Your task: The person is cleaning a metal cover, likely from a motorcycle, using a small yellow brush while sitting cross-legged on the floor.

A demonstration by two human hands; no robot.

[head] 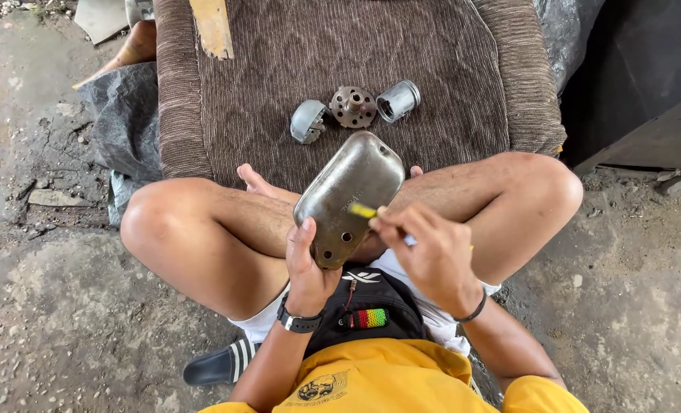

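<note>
Presently, a brown ribbed cushion on the floor bears three small metal parts, well apart from both hands. Over the crossed legs, the metal cover tilts, long axis running up-right. The left hand is clasped round its lower end; the right hand pinches a yellow-tipped tool against its face.

The person sits cross-legged on rough concrete. The left hand grips the lower end of a grey oblong metal cover, tilted toward one o'clock, with holes along its near edge. The right hand pinches a yellow-tipped brush against the cover's face. At twelve o'clock, on a brown corduroy cushion, lie a grey cap, a perforated rusty disc and a metal cylinder, set close in a row.
</note>
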